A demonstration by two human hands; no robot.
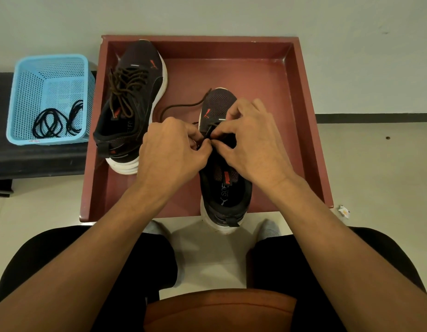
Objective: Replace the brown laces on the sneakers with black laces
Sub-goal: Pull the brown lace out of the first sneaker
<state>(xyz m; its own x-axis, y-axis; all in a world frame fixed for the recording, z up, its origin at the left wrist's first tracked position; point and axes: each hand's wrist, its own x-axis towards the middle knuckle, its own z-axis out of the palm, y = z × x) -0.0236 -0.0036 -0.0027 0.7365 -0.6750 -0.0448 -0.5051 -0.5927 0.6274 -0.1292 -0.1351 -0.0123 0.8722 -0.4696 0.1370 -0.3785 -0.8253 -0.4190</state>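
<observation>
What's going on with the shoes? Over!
Left hand and right hand both pinching brown lace on near sneaker. Far sneaker laced brown. Black laces waiting in blue basket. Nothing blocking.

open tray floor (267, 92) at right, laced sneaker (135, 97) blocking left

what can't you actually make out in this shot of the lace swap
1. Head view: the near sneaker's eyelet rows are covered by the left hand and right hand, which pinch the brown lace; how far it is unlaced cannot be told.
2. Head view: the black laces in the blue basket lie tangled; whether one or two is unclear.
3. Head view: the far sneaker's insole print is partly hidden by its collar.
</observation>
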